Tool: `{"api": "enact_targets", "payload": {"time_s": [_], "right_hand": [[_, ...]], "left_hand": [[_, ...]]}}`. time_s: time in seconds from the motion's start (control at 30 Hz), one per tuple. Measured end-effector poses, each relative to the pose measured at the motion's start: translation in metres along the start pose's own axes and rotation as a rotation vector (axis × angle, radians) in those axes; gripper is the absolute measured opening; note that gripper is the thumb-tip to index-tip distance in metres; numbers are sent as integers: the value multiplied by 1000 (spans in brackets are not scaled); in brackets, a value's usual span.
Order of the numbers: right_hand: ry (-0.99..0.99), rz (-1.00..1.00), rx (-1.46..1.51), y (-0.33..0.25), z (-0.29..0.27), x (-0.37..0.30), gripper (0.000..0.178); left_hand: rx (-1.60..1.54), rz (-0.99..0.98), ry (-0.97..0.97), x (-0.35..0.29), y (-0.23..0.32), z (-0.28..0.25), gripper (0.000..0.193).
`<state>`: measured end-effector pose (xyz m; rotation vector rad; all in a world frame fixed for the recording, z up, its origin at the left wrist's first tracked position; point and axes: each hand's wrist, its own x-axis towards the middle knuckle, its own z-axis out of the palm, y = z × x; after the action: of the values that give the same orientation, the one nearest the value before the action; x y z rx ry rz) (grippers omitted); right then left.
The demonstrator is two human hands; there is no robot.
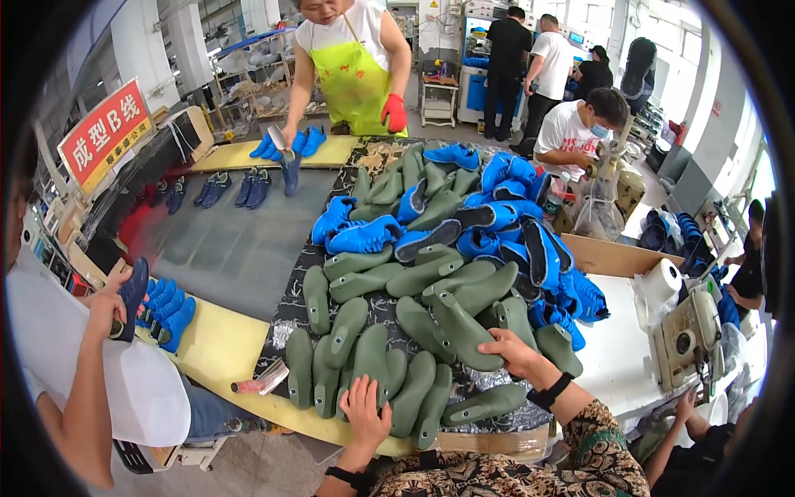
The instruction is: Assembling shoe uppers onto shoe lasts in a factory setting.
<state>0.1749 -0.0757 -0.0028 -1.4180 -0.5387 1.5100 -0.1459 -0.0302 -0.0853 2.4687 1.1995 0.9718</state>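
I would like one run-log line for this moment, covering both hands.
right hand: holds green shoe last by one end | left hand: on another green last | beyond: blue shoes

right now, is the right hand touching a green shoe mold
Touching. The head view shows the right hand's fingers lying against the near end of a green shoe mold, with no gap visible.

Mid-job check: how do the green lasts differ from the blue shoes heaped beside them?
Colour: the lasts are dull green, while the shoes are bright blue, some showing dark soles.
Surface: the lasts look smooth and plain; the shoes have patterned uppers.
Handling: the right hand holds one last; neither of your hands holds a shoe.
Shared: both lie heaped, pointing various ways.
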Motion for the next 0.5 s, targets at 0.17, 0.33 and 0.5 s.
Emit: {"api": "enact_targets", "payload": {"time_s": [0.17, 0.33, 0.5], "right_hand": [[-109, -38, 144, -23, 21, 43, 45], [-76, -219, 177, -83, 41, 133, 37], [-221, -421, 439, -159, 64, 246, 32]], "left_hand": [[-19, -33, -20, 8, -2, 1, 53], [-12, -32, -49, 9, -1, -1, 54], [20, -53, -31, -2, 5, -4, 48]]}}
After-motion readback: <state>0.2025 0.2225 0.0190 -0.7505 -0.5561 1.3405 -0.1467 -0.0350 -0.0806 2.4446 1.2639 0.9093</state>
